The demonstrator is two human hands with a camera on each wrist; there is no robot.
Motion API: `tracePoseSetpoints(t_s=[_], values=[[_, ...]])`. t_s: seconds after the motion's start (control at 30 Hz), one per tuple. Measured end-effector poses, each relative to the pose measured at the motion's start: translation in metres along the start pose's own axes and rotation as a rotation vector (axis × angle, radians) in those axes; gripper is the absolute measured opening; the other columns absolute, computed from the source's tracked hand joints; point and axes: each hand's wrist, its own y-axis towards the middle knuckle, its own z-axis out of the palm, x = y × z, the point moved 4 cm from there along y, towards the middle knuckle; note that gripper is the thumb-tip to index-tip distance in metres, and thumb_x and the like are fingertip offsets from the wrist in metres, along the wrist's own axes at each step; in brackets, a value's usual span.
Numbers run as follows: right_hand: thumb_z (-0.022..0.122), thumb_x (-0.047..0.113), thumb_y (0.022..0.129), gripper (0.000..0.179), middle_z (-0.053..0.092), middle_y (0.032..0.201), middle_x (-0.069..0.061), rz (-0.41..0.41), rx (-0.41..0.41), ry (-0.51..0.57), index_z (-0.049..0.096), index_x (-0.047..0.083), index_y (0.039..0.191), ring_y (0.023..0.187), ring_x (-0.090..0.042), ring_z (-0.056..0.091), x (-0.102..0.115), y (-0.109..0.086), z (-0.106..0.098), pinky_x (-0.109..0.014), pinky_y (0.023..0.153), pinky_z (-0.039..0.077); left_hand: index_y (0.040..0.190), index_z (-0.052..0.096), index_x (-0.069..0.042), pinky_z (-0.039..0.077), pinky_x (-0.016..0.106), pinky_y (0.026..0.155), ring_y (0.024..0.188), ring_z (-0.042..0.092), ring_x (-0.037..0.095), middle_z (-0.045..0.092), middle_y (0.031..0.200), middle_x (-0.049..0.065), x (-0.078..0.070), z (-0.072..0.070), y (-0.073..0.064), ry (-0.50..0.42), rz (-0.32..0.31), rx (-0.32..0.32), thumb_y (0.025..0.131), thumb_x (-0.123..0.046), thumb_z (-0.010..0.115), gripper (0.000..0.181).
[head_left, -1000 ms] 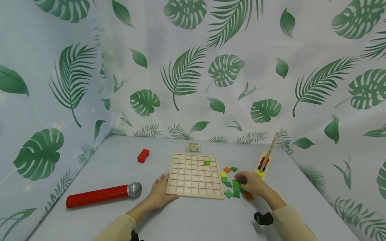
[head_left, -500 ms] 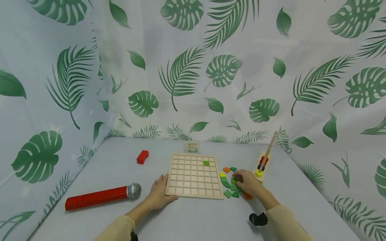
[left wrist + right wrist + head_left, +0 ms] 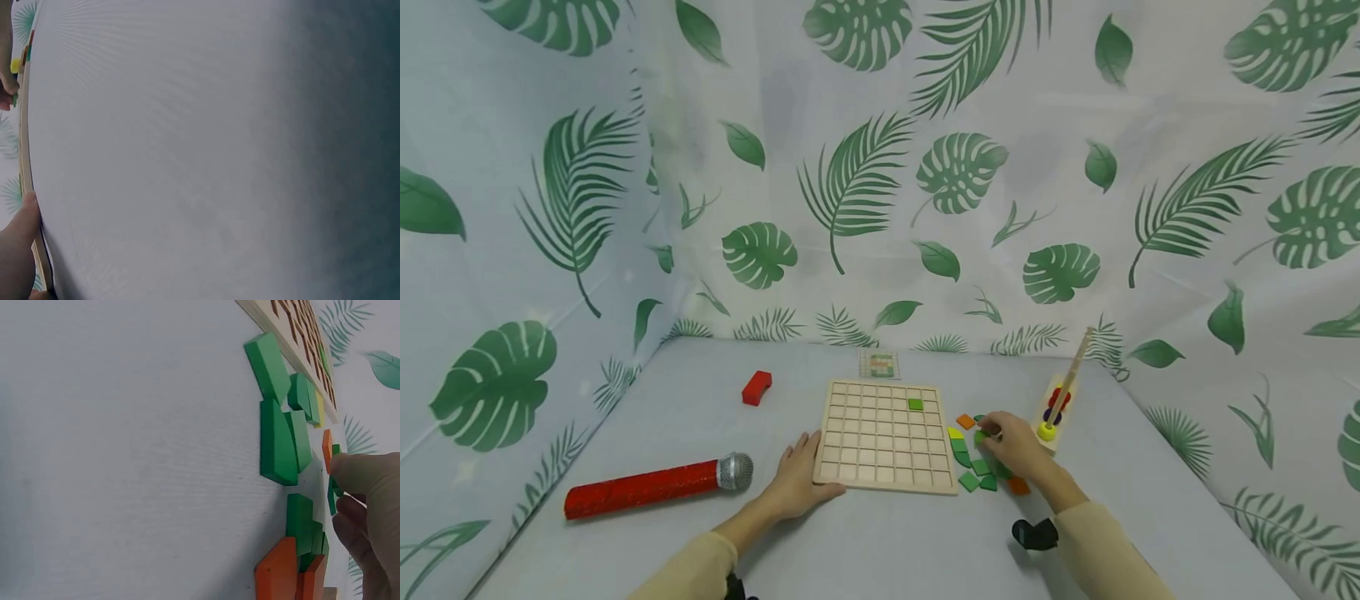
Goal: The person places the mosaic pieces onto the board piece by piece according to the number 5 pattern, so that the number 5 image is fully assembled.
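A square wooden grid board lies in the middle of the table, with one light green square block in a far-right cell. My left hand rests at the board's near-left corner, fingers along its left edge and thumb against the front edge. Right of the board, my right hand pinches a green block between thumb and fingertips, over the far part of a loose group of blocks. Green blocks, orange blocks and a yellow block lie around it, some hidden under the hand.
A red microphone with a silver head lies at the left. Farther back is a red notched block. Behind the board lies a small pattern card. A wooden stand with an upright rod and coloured beads is right of my right hand.
My right hand has drawn a green block out of the group and moved slightly away from me with it. My left hand keeps its place at the board.
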Motion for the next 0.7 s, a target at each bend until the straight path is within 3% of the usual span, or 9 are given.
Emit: tracePoseSetpoints(t_s=[0.37,0.57,0.7], values=[[0.065,0.001,0.084,0.029,0.063,0.099,-0.013,0.028,-0.026,-0.001,0.060,-0.004,0.112,0.090,-0.027,0.059,0.006,0.022,0.002,-0.045,0.083,0.051,0.143,0.024,0.011,0.010,0.058,0.110,0.137,0.017,0.045,0.030,0.145,0.030,0.007,-0.001,-0.001,-0.013,-0.035,0.011,0.078,-0.031,0.077,0.093],[0.065,0.000,0.084,0.029,0.063,0.100,-0.017,-0.025,-0.039,0.005,0.060,-0.007,0.112,0.091,-0.030,0.060,0.020,0.033,0.004,-0.045,0.079,0.052,0.143,0.022,0.011,0.012,0.055,0.111,0.138,0.013,0.044,0.023,0.148,0.031,0.005,-0.004,0.005,0.086,-0.044,0.043,0.081,-0.036,0.074,0.094],[0.066,0.003,0.085,0.030,0.063,0.103,-0.016,-0.024,-0.030,0.018,0.060,-0.005,0.113,0.094,-0.030,0.060,0.029,0.039,0.006,-0.045,0.081,0.052,0.144,0.022,0.010,0.009,0.055,0.111,0.140,0.011,0.042,0.019,0.149,0.030,0.003,-0.009,0.007,0.172,-0.102,0.098,0.081,-0.043,0.071,0.096]])
